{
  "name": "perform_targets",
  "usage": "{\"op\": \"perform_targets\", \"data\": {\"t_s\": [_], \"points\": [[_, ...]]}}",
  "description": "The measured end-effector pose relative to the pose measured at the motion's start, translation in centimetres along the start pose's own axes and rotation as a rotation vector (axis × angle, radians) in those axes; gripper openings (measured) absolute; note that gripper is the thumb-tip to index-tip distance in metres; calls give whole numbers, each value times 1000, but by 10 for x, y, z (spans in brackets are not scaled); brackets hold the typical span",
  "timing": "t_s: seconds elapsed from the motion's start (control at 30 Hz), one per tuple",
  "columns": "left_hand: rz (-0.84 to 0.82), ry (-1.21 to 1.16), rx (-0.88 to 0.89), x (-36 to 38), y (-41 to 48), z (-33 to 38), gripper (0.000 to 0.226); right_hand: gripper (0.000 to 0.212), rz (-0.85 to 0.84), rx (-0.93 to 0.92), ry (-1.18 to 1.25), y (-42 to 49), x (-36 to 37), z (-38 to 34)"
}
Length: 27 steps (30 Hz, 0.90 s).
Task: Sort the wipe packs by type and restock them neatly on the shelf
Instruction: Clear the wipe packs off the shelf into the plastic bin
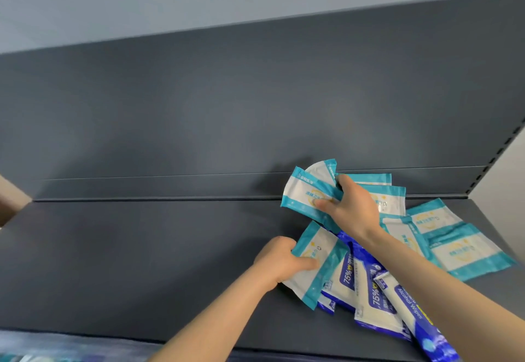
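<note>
Left hand [284, 259] clutches one teal pack [318, 265], right hand [352, 208] at its one o'clock pinches a fan of teal packs [306, 194], mixed pile [375, 296] lying at the shelf's [142, 248] four o'clock.

This looked like a shop aisle: a dark grey metal shelf [142, 262] with a matching back panel [227, 105] beside a slotted dark upright [488, 167], stocked with many identical teal-and-white wipe packs [466, 250] and blue-and-white alcohol wipe packs [348, 273]; blurred colours [42, 353] below were possibly more goods.
</note>
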State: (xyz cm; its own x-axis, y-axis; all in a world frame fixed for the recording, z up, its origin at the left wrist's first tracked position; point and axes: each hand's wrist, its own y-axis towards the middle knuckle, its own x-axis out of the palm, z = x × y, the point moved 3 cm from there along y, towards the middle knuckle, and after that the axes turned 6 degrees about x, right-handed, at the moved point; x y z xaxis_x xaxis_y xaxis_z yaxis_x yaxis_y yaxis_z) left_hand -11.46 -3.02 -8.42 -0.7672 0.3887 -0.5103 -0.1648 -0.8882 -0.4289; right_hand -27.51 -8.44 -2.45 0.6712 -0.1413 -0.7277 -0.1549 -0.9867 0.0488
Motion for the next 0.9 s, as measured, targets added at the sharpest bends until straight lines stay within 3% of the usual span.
{"op": "perform_targets", "data": {"t_s": [0.33,0.9], "points": [[219,-172,-12,-80,-26,-39,24,39,-24,-41,-31,-5,21,-40],[537,-346,-116,-208,-146,-166,23,30,-264,-173,-77,-75,138,-182]]}}
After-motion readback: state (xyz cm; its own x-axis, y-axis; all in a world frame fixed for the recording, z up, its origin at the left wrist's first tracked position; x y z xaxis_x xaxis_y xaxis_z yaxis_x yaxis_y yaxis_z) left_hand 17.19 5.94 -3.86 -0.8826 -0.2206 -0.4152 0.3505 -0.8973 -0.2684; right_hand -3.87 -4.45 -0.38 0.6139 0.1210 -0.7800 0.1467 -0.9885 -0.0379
